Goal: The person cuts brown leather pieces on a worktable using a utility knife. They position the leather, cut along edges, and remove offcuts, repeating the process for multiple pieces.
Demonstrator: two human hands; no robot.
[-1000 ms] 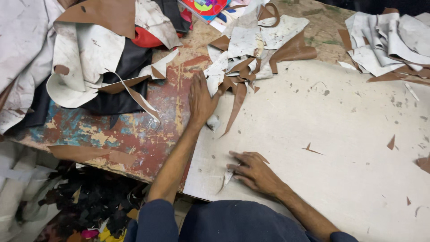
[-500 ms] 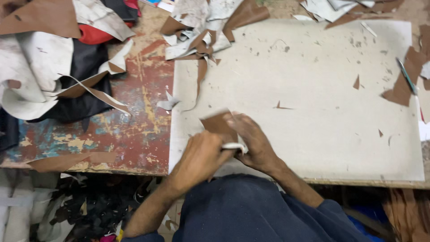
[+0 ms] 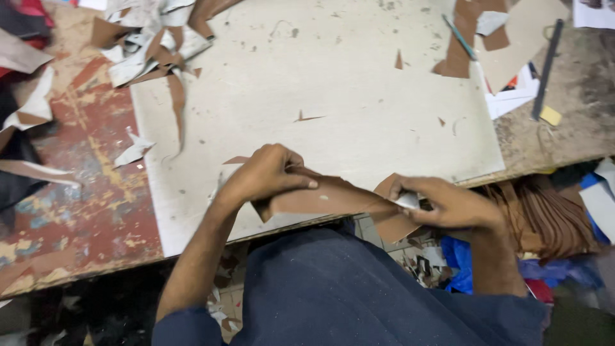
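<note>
Head view, looking down at a workbench. The left hand (image 3: 266,174) curls over the left end of a brown leather piece (image 3: 327,200), thumb on top and fingers folded under, pinching it at the near edge of the pale cutting board (image 3: 359,83). The right hand (image 3: 448,205), at 3 o'clock from the left hand and well apart from it, is closed on the right end of the same piece; a small pale object shows between its fingers, too small to identify. The leather piece spans between both hands, partly over the board's near edge and partly above the person's dark blue garment (image 3: 346,288).

At 11 o'clock from the hands, a pile of white and brown scraps (image 3: 150,41) lies across the board's far left corner. At 1 o'clock, brown and tan offcuts (image 3: 493,38) rest at the far right corner, with a teal pen-like tool (image 3: 459,37) on them and a dark ruler-like strip (image 3: 546,67) just beyond. The worn red tabletop (image 3: 83,192) lies at 9 o'clock.
</note>
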